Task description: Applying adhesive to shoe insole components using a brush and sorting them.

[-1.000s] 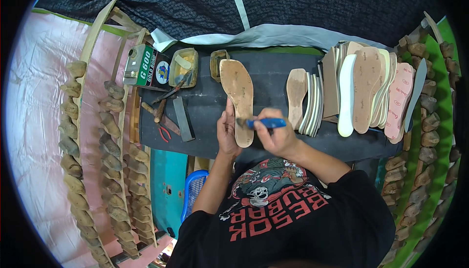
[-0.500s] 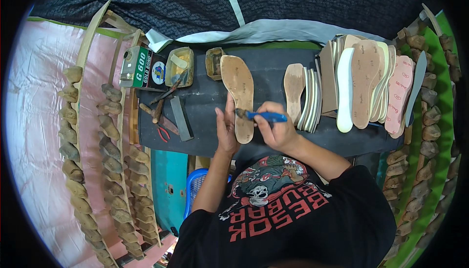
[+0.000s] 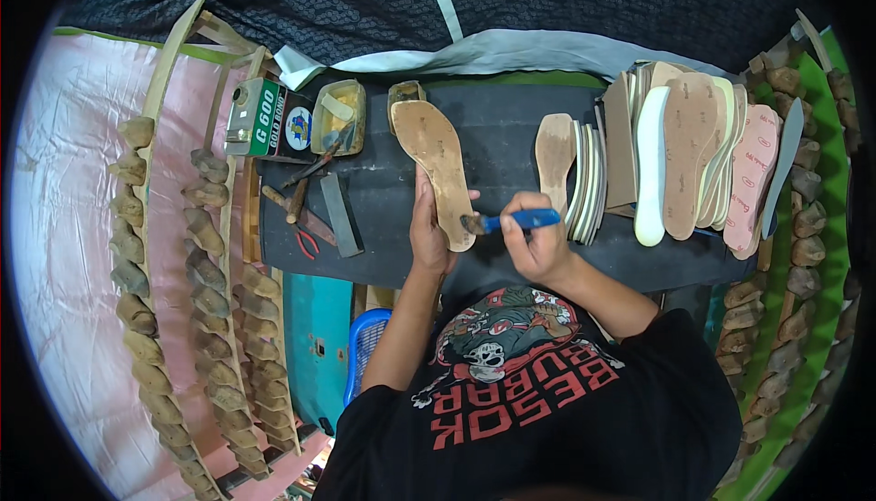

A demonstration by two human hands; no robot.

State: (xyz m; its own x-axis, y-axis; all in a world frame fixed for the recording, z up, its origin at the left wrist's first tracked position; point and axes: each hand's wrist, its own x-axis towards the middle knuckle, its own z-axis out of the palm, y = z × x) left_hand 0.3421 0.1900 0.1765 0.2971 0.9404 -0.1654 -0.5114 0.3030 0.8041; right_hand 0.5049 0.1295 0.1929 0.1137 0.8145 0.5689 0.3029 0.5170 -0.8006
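Observation:
My left hand (image 3: pixel 429 232) is closed around a brown insole (image 3: pixel 436 154) near its heel, thumb along the left edge and a fingertip showing at the right. The insole lies tilted over the table, toe end to the far left, its upper face looking slightly shiny. In my right hand (image 3: pixel 538 247) is a blue-handled brush (image 3: pixel 520 220), gripped between thumb and fingers. Its bristles touch the insole's right edge near the heel. Behind the insole's toe stands a small, grimy container (image 3: pixel 406 92), partly covered by it.
Stacked insoles (image 3: pixel 589 182) stand to the right, with more insoles (image 3: pixel 693 154) in a cardboard box beyond. At left are a metal can (image 3: pixel 258 122), a tub (image 3: pixel 336 104), a hammer (image 3: pixel 290 204), red-handled pliers (image 3: pixel 306 244) and a grey block (image 3: pixel 341 216). Racks of shoe lasts (image 3: pixel 208 273) flank the table.
The insole has shifted and tilted to the left at its toe end. The brush has moved right and slightly down, from the insole's middle to its edge near the heel.

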